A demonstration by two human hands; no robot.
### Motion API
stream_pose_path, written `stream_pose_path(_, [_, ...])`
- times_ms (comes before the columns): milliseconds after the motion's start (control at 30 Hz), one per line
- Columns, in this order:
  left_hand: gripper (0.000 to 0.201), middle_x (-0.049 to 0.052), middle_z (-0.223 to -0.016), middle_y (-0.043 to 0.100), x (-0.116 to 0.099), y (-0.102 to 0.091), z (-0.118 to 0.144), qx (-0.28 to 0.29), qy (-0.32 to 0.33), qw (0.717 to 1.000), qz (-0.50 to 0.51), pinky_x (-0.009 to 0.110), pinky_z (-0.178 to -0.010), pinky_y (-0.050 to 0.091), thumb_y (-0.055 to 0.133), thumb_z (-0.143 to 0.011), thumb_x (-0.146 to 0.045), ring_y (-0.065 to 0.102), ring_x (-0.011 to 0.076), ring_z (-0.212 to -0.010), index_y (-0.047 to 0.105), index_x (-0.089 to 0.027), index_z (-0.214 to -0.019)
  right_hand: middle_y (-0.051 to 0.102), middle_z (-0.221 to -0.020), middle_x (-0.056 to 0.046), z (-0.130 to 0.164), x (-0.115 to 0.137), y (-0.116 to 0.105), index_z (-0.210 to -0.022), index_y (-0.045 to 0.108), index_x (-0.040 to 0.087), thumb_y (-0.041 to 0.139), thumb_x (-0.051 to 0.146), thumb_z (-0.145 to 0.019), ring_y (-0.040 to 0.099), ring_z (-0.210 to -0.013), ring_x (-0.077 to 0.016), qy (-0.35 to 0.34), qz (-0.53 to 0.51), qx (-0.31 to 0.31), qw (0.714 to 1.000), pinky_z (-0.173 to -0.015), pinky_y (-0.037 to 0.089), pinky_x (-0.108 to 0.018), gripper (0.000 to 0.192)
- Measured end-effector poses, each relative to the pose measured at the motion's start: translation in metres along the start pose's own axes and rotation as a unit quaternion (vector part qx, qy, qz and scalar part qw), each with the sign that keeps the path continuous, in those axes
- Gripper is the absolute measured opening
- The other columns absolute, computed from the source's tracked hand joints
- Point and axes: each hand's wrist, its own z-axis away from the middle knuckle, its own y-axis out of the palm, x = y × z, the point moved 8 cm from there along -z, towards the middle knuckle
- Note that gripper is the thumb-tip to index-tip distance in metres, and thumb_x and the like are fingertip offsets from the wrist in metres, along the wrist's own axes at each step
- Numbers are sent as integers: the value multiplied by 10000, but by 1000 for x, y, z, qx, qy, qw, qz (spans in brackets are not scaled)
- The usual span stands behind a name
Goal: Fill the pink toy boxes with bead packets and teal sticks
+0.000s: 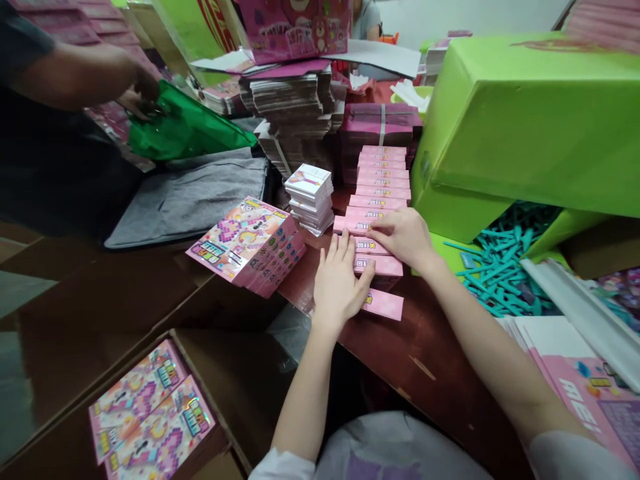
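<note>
A row of narrow pink boxes (383, 181) stands on the dark red table (425, 347), their printed sides facing up. My left hand (341, 277) lies over the near part of the row, fingers stretched out and pressed on the boxes. Across from it, my right hand (406, 237) has thumb and fingers pinched at the edge of one pink box (350, 225); the fingertips partly hide the grip. Closest to me, a single pink box (387, 305) sits slightly apart from the others. Left of the row are a stack of white printed cards (310, 193) and a pile of colourful craft-kit boxes (250, 243).
An open carton (183, 340) at lower left holds similar kit boxes. On the right, a large green box (530, 127) stands above many teal plastic pieces (515, 260). Another person's hand (140, 93) holds a green bag (185, 127) at upper left.
</note>
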Motion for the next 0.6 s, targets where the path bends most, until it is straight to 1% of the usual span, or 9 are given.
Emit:
stream_pose_path(133, [634, 91, -1550, 221, 0, 0, 4, -3, 3, 1000, 7, 475, -1166, 181, 267, -940, -497, 166, 253, -1443, 329, -118, -1444, 713, -830, -34, 0, -1, 3, -858, 746, 240, 530, 402, -886, 584, -820, -207, -13, 22, -6, 1000, -827, 391, -371, 272])
stream_pose_path(233, [627, 83, -1547, 232, 1, -1, 7, -8, 4, 1000, 9, 483, -1164, 183, 275, -940, -492, 182, 248, -1440, 321, -128, -1449, 699, -793, -39, -1, 2, 4, -845, 740, 233, 503, 390, -893, 584, -801, -209, -18, 49, 4, 999, -810, 395, -369, 288])
stream_pose_path(433, [613, 78, -1537, 261, 1, -1, 8, -12, 6, 1000, 2, 499, -1171, 145, 285, -942, -476, 191, 251, -1437, 338, -124, -1440, 690, -763, -44, -11, 4, 2, -850, 744, 222, 610, 423, -801, 590, -750, -205, -15, 106, 38, 993, -723, 412, -338, 247])
stream_pose_path(533, [616, 78, -1536, 262, 1, -1, 8, -17, 6, 1000, 0, 509, -1171, 135, 264, -946, -482, 192, 250, -1437, 342, -118, -1437, 693, -766, -48, -16, 8, 4, -813, 742, 209, 639, 406, -786, 600, -766, -208, -25, 131, 60, 989, -707, 414, -327, 224])
stream_pose_path(600, [619, 80, -1535, 264, 2, -1, 7, -15, 3, 1000, -1, 509, -1170, 145, 260, -946, -482, 196, 251, -1435, 349, -110, -1433, 696, -784, -55, -19, 11, 6, -792, 736, 195, 636, 393, -791, 605, -778, -210, -28, 138, 62, 988, -705, 416, -324, 221])
